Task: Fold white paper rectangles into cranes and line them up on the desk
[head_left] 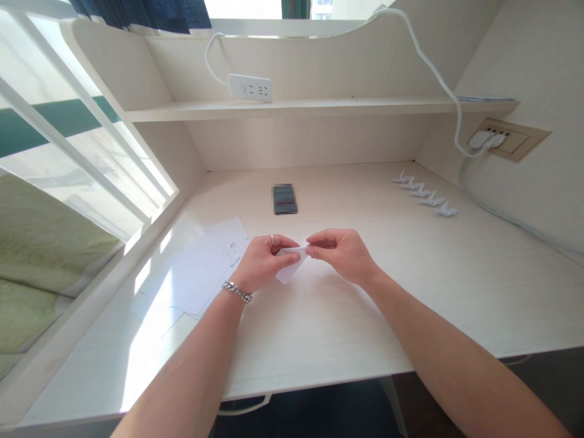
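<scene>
Between my hands, just above the desk, is a small white folded piece of paper [288, 271] with a pointed lower edge. My left hand [266, 258] pinches its left part, thumb on the near face; a ring and a chain bracelet are on that hand and wrist. My right hand [340, 250] pinches the paper's right corner between thumb and fingertips. Some of the folds are hidden behind the fingers. To the left lie white paper sheets [205, 261]. Several white folded paper cranes [429, 196] stand in a slanting row at the back right.
A dark, blurred rectangular object [285, 199] lies on the desk [319, 347] beyond my hands. A white power strip [249, 87] rests on the shelf [319, 108]. Its cable [429, 61] runs to the wall socket [511, 140]. White rails [77, 91] border the left side.
</scene>
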Available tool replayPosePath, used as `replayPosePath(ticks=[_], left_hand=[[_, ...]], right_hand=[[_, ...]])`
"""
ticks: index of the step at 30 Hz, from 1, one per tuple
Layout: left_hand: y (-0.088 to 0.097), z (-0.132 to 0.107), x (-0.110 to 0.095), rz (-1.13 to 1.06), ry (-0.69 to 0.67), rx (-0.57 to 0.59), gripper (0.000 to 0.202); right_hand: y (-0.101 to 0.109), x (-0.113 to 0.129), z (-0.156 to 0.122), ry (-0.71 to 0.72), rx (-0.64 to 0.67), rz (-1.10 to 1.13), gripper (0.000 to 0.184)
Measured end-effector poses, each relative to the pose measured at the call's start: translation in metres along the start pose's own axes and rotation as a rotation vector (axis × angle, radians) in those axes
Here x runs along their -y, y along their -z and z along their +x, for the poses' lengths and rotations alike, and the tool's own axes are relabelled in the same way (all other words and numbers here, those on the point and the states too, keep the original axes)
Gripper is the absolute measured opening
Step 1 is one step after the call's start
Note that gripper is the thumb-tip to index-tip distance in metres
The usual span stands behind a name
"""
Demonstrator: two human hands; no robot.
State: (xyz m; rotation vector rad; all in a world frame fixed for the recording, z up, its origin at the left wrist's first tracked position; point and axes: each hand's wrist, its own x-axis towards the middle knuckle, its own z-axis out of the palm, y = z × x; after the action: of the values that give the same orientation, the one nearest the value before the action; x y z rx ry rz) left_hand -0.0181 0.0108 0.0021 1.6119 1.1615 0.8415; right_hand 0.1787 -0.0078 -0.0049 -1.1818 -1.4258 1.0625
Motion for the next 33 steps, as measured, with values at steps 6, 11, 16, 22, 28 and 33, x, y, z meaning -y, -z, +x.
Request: replayPosePath(ticks=[6,11,16,22,28,33], left_hand=[[-0.0035,-0.0012,-0.0041,0.11,-0.016,-0.009,0.03],[-0.0028,-0.0012,-0.004,0.123,-0.036,-0.024,0.028],[-0.0024,-0.0008,-0.0027,0.146,-0.051,-0.026,0.027],[-0.0022,-0.0017,-0.0038,0.179,-0.06,-0.025,0.026],[-0.0023,-0.0027,-0.0073,0.255,-0.056,-0.019,0.024],[-0.0018,-0.003,-0.007,0.257,-0.055,0.008,0.023]], right_hand=[[-0.0034,0.0029,-0.0029,0.067,-0.026,-0.04,0.026],[-0.0028,0.0032,-0.0027,0.065,-0.009,-0.032,0.026],[-0.0033,0.0026,-0.003,0.049,-0.015,-0.006,0.025],[-0.0027,0.0031,-0.0023,0.034,0.014,0.02,0.025],[-0.0014,0.0041,-0.0029,0.039,0.087,-0.014,0.02],[-0.0019,0.0016,-0.0007,0.003,0.058,0.006,0.02]])
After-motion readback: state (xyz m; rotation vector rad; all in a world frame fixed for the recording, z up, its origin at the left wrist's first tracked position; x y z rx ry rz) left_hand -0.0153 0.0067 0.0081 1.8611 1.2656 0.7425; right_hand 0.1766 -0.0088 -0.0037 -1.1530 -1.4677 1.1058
